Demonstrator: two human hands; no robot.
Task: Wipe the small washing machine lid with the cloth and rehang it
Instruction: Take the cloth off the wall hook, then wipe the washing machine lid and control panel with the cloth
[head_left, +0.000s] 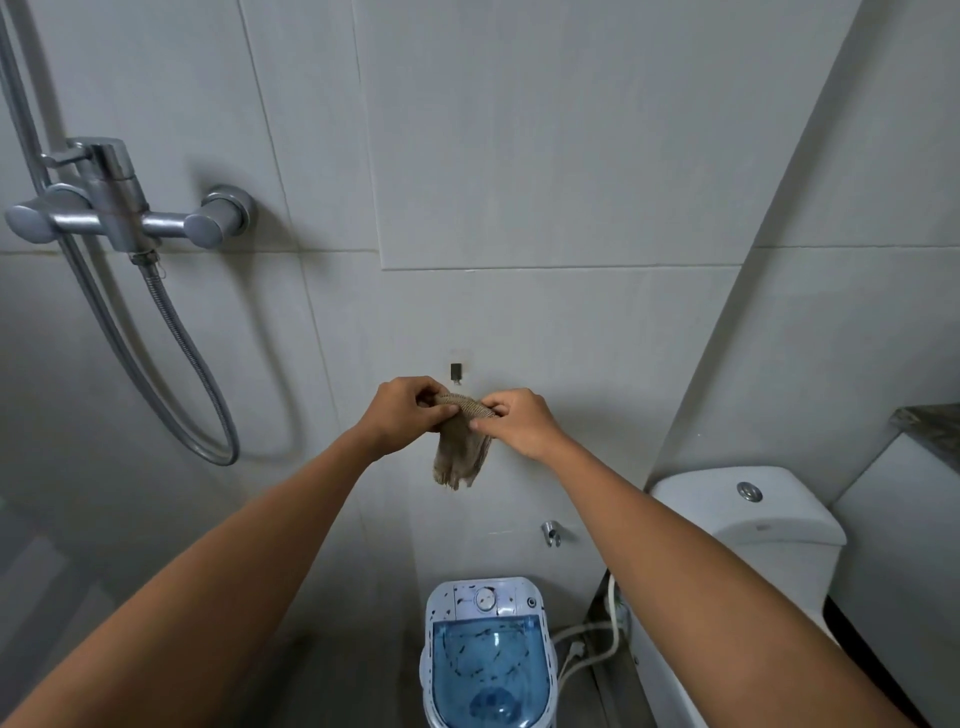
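You hold the cloth (461, 441) up against the tiled wall (519, 156) with both arms stretched out. Your left hand (402, 415) pinches its top edge at the left end, fingers curled over the fabric; your right hand (519, 423) pinches the same edge at the right end, thumb beneath and fingers bent on top. Between your two hands the top of the cloth is drawn into a short, slightly arched band with a coarse woven or ribbed texture. Below that band the rest hangs loose in soft folds, narrowing a little and ending in an uneven lower edge. It is a dull grey-brown, limp and thin-looking.

Just above the cloth, between your hands, a small dark hook (456, 371) is fixed to the wall; the cloth is not on it.

Well below, on the floor, the small washing machine (488, 660) stands with its translucent blue lid (491, 670) closed, dark specks or marks showing on or through it. A white toilet (743, 514) is to its right, and a shower mixer (119, 208) with its metal hose (197, 374) is on the wall at the left.
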